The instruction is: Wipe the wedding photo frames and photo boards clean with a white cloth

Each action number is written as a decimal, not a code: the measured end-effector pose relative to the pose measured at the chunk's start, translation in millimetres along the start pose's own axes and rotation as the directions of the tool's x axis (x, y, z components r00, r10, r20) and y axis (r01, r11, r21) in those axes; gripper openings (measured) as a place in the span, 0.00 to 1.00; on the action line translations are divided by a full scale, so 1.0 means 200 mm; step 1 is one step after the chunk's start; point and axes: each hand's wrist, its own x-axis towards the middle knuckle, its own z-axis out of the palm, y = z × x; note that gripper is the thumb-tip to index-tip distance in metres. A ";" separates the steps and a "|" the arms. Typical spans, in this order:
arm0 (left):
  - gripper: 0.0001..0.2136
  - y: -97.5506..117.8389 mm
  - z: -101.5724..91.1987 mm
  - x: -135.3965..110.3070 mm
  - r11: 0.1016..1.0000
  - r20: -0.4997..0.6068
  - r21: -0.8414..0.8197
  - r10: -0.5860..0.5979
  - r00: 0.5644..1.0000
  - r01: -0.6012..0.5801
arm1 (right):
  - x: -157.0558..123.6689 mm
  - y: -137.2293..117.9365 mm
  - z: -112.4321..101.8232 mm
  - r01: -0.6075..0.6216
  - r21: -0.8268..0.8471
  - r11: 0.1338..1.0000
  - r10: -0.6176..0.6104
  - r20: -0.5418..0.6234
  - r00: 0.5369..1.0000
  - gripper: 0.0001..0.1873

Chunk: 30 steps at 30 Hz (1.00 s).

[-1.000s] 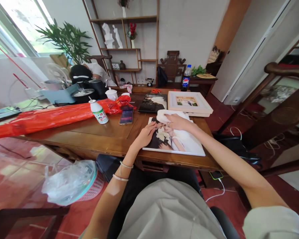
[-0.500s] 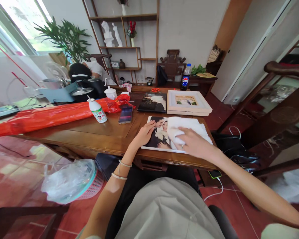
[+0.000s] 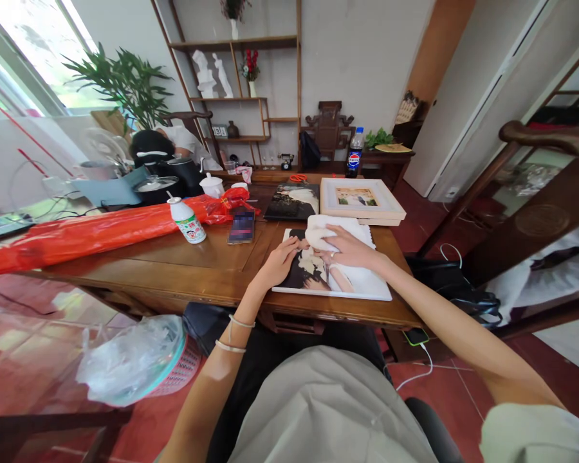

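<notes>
My left hand [image 3: 280,262] lies flat, palm down, with the fingers together and stretched forward and the thumb out to the side. My left forearm [image 3: 212,386] runs up from the lower left, wrist unbent. My right hand [image 3: 350,251] sits just beside the left, palm down, fingers curled in a grip, knuckles raised. My right arm [image 3: 444,328] reaches in from the lower right, nearly straight.

Wooden table [image 3: 197,270], photo canvas [image 3: 361,286], phone [image 3: 242,227], small bottle [image 3: 187,220], red plastic roll [image 3: 87,235], white frame [image 3: 361,199]
</notes>
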 end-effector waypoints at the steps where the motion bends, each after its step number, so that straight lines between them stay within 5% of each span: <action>1: 0.19 0.00 0.00 0.00 1.000 0.001 0.000 0.000 1.000 0.000 | 0.02 0.00 0.01 -0.003 -0.023 1.000 0.003 -0.001 1.000 0.17; 5: 0.18 -0.01 0.00 0.00 1.000 0.003 0.008 0.004 1.000 -0.004 | 0.03 -0.08 0.01 -0.020 -0.092 0.996 0.022 0.023 0.999 0.16; 14: 0.18 0.00 -0.01 0.01 0.999 0.025 0.002 0.032 0.999 -0.032 | -0.30 -0.51 0.02 0.044 -0.048 0.998 -0.037 0.128 0.991 0.19; 19: 0.18 -0.01 0.00 0.01 1.000 0.002 0.001 0.011 1.000 -0.011 | -0.19 -0.28 0.01 0.021 -0.065 0.998 -0.019 0.026 0.999 0.19; 24: 0.18 0.00 0.00 0.00 1.000 -0.005 -0.006 -0.015 1.000 0.015 | -0.06 0.01 -0.01 -0.145 -0.199 0.969 0.140 -0.041 0.989 0.18; 27: 0.18 0.00 0.00 0.00 1.000 -0.009 -0.006 -0.016 1.000 0.016 | -0.10 -0.04 0.00 -0.130 -0.191 0.973 0.125 -0.039 0.991 0.17; 30: 0.19 0.00 0.00 0.00 1.000 0.001 0.008 -0.009 1.000 0.009 | -0.21 -0.23 0.01 -0.010 -0.127 0.992 0.013 0.020 1.000 0.17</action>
